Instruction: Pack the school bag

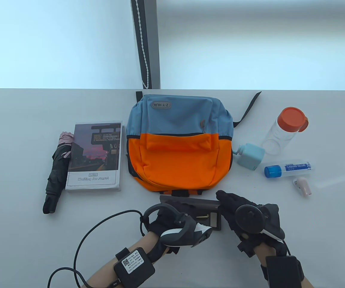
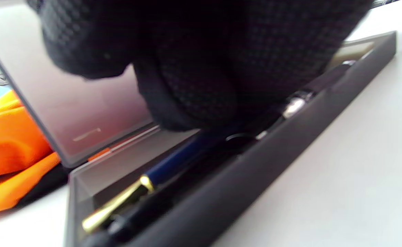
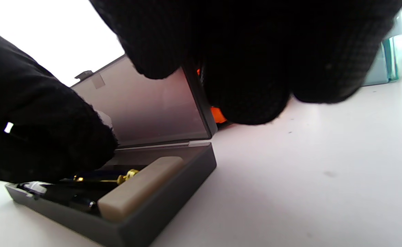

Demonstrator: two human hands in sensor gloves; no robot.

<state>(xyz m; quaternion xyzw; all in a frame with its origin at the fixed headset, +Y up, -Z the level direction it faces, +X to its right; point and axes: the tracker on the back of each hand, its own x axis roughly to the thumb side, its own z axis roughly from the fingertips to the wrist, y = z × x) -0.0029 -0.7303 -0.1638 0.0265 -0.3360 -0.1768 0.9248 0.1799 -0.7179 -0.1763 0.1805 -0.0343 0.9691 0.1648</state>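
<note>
Two hands work at the open pencil case [image 1: 190, 210] near the counter's front edge, just before the backpack [image 1: 179, 141]. The left hand [image 1: 175, 223] has its fingertips on the blue pen [image 2: 177, 161] inside; the right hand [image 1: 244, 216] rests by the lid, fingers loosely curled, holding nothing. Seat the pen flat beside the eraser [image 3: 141, 187], then clear fingers before closing the lid
</note>
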